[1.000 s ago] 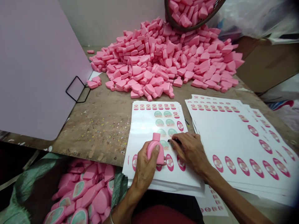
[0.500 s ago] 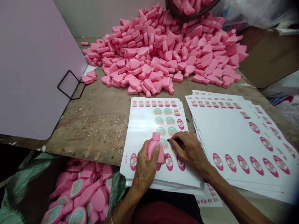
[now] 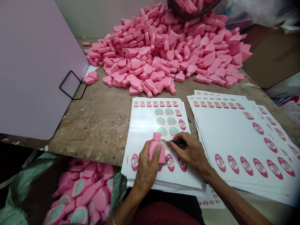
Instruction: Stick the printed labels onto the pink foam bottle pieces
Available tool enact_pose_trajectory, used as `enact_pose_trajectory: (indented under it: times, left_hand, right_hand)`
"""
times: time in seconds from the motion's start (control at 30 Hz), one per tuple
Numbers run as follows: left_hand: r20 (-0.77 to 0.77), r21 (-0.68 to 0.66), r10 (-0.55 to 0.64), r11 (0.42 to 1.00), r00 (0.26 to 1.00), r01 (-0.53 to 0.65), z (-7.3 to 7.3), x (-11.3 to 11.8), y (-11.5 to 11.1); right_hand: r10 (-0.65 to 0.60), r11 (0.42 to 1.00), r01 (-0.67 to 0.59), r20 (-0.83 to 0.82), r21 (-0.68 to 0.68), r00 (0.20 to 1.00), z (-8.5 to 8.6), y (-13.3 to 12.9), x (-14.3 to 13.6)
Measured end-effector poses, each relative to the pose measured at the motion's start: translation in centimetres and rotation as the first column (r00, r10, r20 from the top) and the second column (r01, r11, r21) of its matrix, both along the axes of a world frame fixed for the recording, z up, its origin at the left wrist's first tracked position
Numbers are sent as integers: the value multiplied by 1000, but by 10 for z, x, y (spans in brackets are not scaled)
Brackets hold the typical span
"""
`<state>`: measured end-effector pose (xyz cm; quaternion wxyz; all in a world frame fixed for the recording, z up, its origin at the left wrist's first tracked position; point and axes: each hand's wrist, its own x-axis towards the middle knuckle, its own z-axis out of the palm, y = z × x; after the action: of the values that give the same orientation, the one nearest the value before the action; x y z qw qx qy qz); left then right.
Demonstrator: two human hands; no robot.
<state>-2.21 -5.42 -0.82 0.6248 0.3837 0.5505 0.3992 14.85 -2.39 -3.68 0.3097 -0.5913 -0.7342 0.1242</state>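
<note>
Upright in my left hand [image 3: 146, 164] is a small pink bottle [image 3: 154, 147] with a pink cap, my thumb across its front. It is held just over a stack of sticker sheets [image 3: 142, 131]. My right hand [image 3: 188, 151] is closed around a slim black tool [image 3: 179, 142] whose exact kind I cannot make out. Its fingertips touch the edge of a green and white label [image 3: 164, 144] beside the bottle; that label looks partly raised from the sheet. More green labels [image 3: 171, 121] and pink oval labels [image 3: 170, 162] remain on the top sheet.
A big heap of pink bottles [image 3: 140, 62] covers the back of the wooden table [image 3: 93, 122]. More sticker sheets [image 3: 225, 137] lie at right. A green sack [image 3: 17, 193] at lower left holds labelled bottles [image 3: 79, 215]. A pink board with a black wire stand [image 3: 73, 86] rises at left.
My right fingertips have shifted slightly at the green label, and its edge now appears lifted. More of the black tool shows. My left hand and the bottle stay almost in place.
</note>
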Motion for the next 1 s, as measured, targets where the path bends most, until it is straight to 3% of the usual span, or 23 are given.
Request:
enact_pose_trajectory:
  times: [0.13, 0.27, 0.4, 0.57, 1.0]
  left_hand:
    - [51, -22, 57, 998, 997, -56, 0, -3, -1]
    - [279, -91, 121, 991, 953, -99, -2, -7, 0]
    - [458, -150, 199, 978, 866, -145, 4, -7, 1]
    - [488, -136, 177, 983, 855, -125, 10, -5, 2]
    - [487, -133, 169, 984, 857, -119, 11, -4, 2]
  right_hand:
    - [-71, 985, 30, -244, -169, 967, 11, -2, 4]
    - [-199, 961, 94, -411, -261, 890, 28, -6, 3]
    - [-131, 959, 9, -419, -282, 898, 42, -11, -13]
    - [-26, 958, -109, -460, -264, 888, 47, -13, -32]
    - [-8, 972, -96, -437, -215, 900, 47, -14, -34]
